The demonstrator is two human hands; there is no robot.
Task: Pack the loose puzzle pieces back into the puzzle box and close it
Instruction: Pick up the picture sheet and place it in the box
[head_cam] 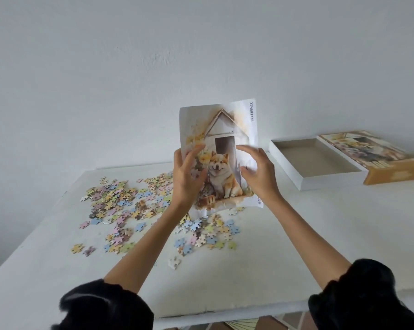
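Note:
Both of my hands hold a paper reference sheet (222,129) upright above the table; it shows a dog in front of a doghouse and the word REFERENCE. My left hand (185,177) grips its left edge and my right hand (258,172) its right edge. Beneath and left of the sheet, loose pastel puzzle pieces (129,206) lie scattered over the white table (296,246). The open box base (318,160), white outside and grey inside, sits at the far right. Its printed lid (377,158) lies just right of the base.
A plain white wall stands behind the table. The table's front edge runs along the bottom, with tiled floor below it. My black sleeves cover both forearms near the camera.

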